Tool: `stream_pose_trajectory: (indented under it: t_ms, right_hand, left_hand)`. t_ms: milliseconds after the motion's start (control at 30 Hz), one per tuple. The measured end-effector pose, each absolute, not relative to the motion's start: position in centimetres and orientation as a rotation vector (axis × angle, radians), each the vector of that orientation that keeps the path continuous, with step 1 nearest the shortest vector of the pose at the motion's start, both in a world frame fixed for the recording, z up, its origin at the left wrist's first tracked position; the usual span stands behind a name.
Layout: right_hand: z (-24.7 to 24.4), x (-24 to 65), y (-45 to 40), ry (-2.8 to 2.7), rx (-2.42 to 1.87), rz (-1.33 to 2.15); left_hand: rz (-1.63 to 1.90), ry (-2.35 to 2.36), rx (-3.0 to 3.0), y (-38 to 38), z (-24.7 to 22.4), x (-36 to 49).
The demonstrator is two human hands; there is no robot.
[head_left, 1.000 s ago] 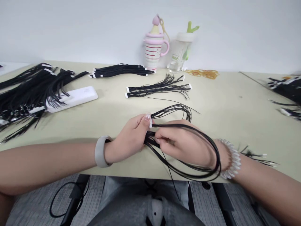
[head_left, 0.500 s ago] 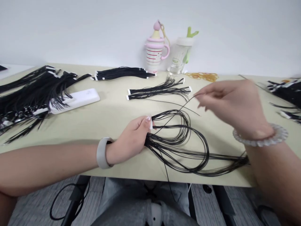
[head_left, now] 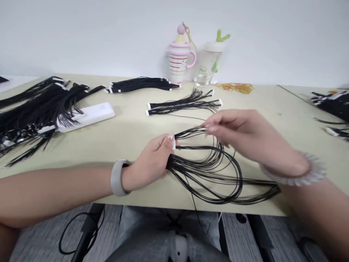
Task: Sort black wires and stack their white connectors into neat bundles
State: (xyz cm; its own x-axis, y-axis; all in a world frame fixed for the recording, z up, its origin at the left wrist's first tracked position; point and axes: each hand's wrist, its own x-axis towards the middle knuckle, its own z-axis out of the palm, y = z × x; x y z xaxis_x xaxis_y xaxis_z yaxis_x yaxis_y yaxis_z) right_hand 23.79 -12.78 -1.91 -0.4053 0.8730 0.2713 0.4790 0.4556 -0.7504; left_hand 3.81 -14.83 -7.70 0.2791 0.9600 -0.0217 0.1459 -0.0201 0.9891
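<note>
The right hand [head_left: 242, 136] has swept in toward the left and dropped lower since half a second ago, and the single strand it was drawing out no longer stretches up across the gap; the left hand [head_left: 149, 158] has hardly budged. From where I stand, that left hand is firmly clamped on the bundle of black wires [head_left: 176, 163], its thumb pressed against a white connector [head_left: 173, 143]. The right thumb and forefinger meet at the far edge of the upper loop [head_left: 188, 132] — blur keeps me from telling whether a strand is gripped between them. The bundle lies over the near part of the surface [head_left: 131, 133], its long axis running sideways from the left fist toward the right forearm, with loops curling along the way. The relation that matters, I'd judge, is this: the connector sits to the left of the right fingertips and a little nearer the person, with the upper loop bridging the two, while the left hand is at the connector itself. Farther back, two short wire bundles [head_left: 182, 106] rest side by side, well apart from the left hand — the right fingertips are nearer to them.
</note>
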Motion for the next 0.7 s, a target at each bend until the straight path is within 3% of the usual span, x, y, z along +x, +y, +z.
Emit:
stream_pose_trajectory:
  t_ms: [233,700]
  right_hand:
    - [-3.5,22.0,-13.7,-2.273,-1.104,0.384]
    - [-3.9,21.6,-13.6,-2.274,-1.085,0.447]
  left_hand:
    - [0.922,1.082,1.445,-14.9,-8.0,3.8]
    - [0.877,1.107,1.542,-15.0,-7.8,3.8]
